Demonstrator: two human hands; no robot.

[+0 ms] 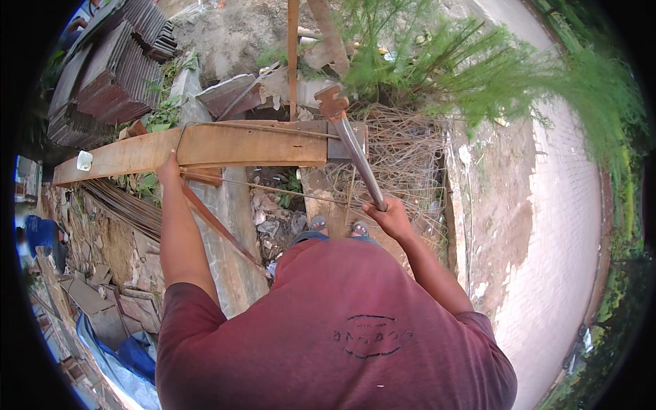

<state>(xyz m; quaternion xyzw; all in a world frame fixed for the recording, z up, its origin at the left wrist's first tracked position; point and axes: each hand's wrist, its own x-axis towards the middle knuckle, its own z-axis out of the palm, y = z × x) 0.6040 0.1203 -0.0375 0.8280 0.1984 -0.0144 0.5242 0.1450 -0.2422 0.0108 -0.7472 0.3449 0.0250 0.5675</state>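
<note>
A long wooden plank (253, 145) lies across the upper middle, with a dark metal plate (342, 147) at its right end. My left hand (170, 166) is closed on a thin bent steel rod (260, 186) at the plank's lower edge; one stretch of rod runs along the plank's top. My right hand (387, 215) grips the lower end of a steel bar tool (360, 164) with a rusty notched head, angled across the plate near the rod. My sandaled feet stand below the plank.
Stacked corrugated tiles (116, 75) are upper left, rebar bundle (123, 208) left, tangled wire (403, 150) behind the bar. A concrete ledge (225, 225), upright timber (292, 61), feathery branches (437, 75), blue tarp (137, 355) and pale paved strip (547, 239) surround me.
</note>
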